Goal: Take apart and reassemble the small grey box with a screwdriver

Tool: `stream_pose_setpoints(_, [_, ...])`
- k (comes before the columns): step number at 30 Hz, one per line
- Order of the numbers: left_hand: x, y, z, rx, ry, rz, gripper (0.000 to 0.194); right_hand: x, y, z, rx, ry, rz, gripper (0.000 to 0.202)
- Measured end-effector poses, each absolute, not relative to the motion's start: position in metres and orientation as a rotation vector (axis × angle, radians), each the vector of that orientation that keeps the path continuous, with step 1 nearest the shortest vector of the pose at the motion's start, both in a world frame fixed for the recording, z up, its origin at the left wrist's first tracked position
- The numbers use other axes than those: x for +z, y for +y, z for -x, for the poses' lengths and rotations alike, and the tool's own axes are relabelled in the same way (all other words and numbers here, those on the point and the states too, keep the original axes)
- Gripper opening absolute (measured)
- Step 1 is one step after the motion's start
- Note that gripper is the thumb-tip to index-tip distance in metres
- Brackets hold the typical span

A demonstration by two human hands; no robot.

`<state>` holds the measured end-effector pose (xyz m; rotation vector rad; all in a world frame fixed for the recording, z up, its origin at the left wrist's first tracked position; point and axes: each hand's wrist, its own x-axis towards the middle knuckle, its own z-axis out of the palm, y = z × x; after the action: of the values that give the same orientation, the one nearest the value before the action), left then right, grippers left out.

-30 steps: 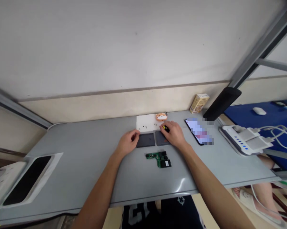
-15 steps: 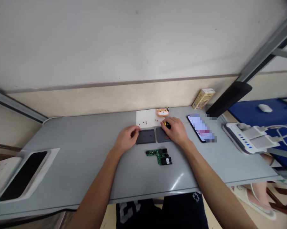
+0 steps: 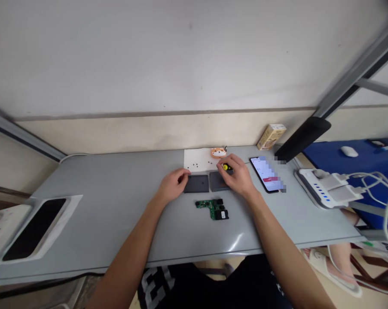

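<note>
My left hand [image 3: 173,185] rests at the left edge of a flat dark casing half [image 3: 198,184], its fingers curled with the tips together; whatever lies between them is too small to make out. In my right hand [image 3: 238,175] is a yellow-and-black screwdriver [image 3: 225,166], its yellow end toward the left and its thin shaft pointing right. That hand is over a second dark casing half [image 3: 217,182], partly covering it. Nearer to me lies a green circuit board [image 3: 214,209] with black parts. Several tiny screws sit on a white paper [image 3: 200,156] behind the casing halves.
An orange animal-face case [image 3: 218,152] stands on the paper's back edge. To the right are a lit phone [image 3: 265,174], a small box [image 3: 271,136], a black cylinder [image 3: 305,136] and a power strip [image 3: 313,186] with chargers. A dark phone [image 3: 35,229] lies far left.
The view has shifted slightly. My right hand has turned the screwdriver a little, so more of its yellow end shows. My left hand has stayed beside the casing half.
</note>
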<state>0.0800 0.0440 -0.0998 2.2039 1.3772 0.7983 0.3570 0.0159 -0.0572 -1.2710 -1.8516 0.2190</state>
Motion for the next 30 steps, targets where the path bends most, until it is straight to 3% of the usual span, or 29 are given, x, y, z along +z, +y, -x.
stream_pose_setpoints(30, [-0.094,0.042,-0.077,0.798,1.367,-2.212,0.023,-0.088,0.028,-0.352,0.044,-2.010,1.553,0.023])
